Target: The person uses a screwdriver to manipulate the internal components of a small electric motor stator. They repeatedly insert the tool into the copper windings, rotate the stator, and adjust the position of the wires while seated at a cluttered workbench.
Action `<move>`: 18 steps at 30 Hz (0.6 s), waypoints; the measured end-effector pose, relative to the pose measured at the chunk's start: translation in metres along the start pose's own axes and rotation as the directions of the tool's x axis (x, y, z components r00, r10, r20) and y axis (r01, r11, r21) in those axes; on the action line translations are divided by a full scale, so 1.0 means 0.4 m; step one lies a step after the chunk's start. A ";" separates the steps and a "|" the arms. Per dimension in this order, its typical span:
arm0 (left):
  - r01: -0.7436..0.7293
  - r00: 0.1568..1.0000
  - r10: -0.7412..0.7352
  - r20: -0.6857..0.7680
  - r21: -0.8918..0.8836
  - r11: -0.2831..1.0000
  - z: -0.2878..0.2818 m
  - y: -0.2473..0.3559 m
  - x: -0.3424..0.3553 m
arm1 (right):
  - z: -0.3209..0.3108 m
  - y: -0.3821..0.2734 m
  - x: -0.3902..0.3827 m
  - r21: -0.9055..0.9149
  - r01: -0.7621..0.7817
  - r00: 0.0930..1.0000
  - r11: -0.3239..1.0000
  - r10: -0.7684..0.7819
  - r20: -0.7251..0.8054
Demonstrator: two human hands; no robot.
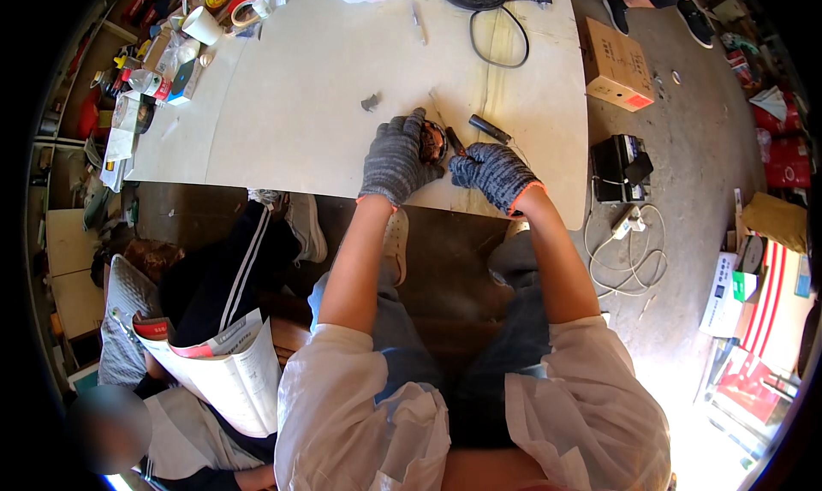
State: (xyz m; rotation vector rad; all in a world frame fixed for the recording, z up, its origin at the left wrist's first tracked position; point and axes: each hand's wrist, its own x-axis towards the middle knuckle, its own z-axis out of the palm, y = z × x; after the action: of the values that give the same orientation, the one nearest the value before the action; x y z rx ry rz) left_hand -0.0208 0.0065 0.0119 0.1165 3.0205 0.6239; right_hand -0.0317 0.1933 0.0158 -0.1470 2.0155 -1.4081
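My left hand (398, 159), in a grey knitted glove with an orange cuff, is curled around a round part with copper-coloured windings (432, 142) near the table's front edge. Just to its right, my right hand (495, 176) wears a matching glove, its fingers closed on a slim dark tool (455, 140) whose tip is beside the copper-wound part. What kind of tool it is I cannot make out. Beyond the right hand a black cylinder (490, 129) lies on the tabletop. A small grey scrap (370, 103) rests beyond the left hand.
The pale table (300, 106) carries a coiled black cable (498, 37) at the far right and a bottle (147, 83) among clutter at left. A cardboard box (616, 65) and power strip (629, 223) lie on the floor. Another person holding a newspaper (227, 380) sits at lower left.
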 end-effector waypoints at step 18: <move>-0.103 0.979 -0.101 -0.179 -0.853 0.511 0.022 0.038 0.022 | 0.051 -0.121 -0.082 0.009 0.320 0.923 0.947 -0.309 -0.229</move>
State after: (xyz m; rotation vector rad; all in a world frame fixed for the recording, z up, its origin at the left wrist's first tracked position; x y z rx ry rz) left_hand -0.0282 0.0245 0.0095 -0.0042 2.4395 2.1611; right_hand -0.0078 0.1719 0.0686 -0.3168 2.2151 -1.7367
